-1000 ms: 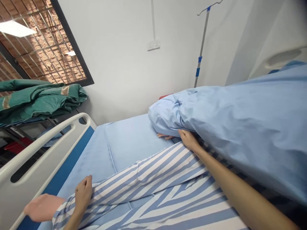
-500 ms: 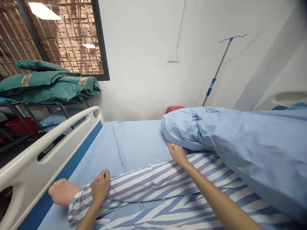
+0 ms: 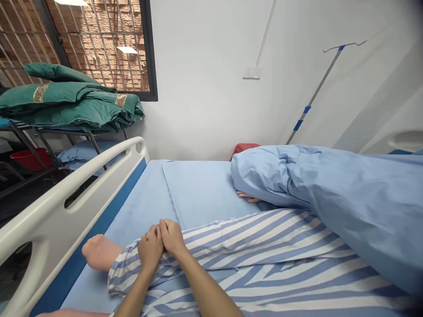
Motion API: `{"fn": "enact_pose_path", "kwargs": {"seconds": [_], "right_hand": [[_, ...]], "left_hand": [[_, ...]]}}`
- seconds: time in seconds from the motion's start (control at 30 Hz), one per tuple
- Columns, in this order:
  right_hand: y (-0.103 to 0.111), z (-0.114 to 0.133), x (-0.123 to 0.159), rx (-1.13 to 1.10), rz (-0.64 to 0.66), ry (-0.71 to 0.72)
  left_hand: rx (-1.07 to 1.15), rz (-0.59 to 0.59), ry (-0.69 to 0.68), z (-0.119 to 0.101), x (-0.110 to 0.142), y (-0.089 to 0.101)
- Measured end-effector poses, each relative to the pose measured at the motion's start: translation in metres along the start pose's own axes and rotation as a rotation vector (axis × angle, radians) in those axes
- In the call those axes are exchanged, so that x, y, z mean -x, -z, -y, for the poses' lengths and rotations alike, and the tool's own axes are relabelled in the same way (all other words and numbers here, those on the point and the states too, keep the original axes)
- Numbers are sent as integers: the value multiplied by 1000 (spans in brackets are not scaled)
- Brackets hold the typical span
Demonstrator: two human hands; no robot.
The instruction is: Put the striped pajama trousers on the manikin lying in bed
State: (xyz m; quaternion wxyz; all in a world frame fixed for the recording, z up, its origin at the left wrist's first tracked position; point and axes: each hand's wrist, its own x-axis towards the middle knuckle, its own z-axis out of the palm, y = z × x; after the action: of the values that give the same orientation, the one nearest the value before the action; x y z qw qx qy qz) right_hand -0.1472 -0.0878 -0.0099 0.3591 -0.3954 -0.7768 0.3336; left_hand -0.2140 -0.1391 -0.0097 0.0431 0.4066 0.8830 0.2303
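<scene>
Both my hands are side by side on the lower part of a blue-and-white striped trouser leg. My left hand is closed over the cloth near the cuff. Touching it, my right hand is closed on the same leg, a little higher up; the fingertips of both are hidden behind the leg. A smooth, manikin-like foot sticks out of the cuff toward the footboard. Part of a second leg shows at the bottom edge. Fingers of a still hand poke out from under the bunched blue quilt.
The bed's blue sheet ends at a white and blue footboard on the left. A drip stand and a red object are behind the bed. Folded green bedding lies on a rack below the barred window.
My right hand has moved left from the quilt's edge down to beside my left hand, closing on the trouser leg. The fingers under the quilt now show. The view has shifted slightly.
</scene>
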Motion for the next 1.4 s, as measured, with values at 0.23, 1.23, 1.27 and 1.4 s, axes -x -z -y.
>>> {"fn": "enact_pose_path", "kwargs": {"seconds": [0.23, 1.23, 1.27, 1.4], "right_hand": [[4, 1, -4, -121, 0, -5], [54, 10, -14, -82, 27, 64], [56, 7, -12, -70, 29, 64], [50, -11, 0, -16, 25, 20]], "left_hand": [[381, 32, -55, -4, -17, 8], [358, -30, -5, -36, 9, -14], [352, -36, -1, -36, 10, -14], [337, -62, -6, -39, 10, -15]]}}
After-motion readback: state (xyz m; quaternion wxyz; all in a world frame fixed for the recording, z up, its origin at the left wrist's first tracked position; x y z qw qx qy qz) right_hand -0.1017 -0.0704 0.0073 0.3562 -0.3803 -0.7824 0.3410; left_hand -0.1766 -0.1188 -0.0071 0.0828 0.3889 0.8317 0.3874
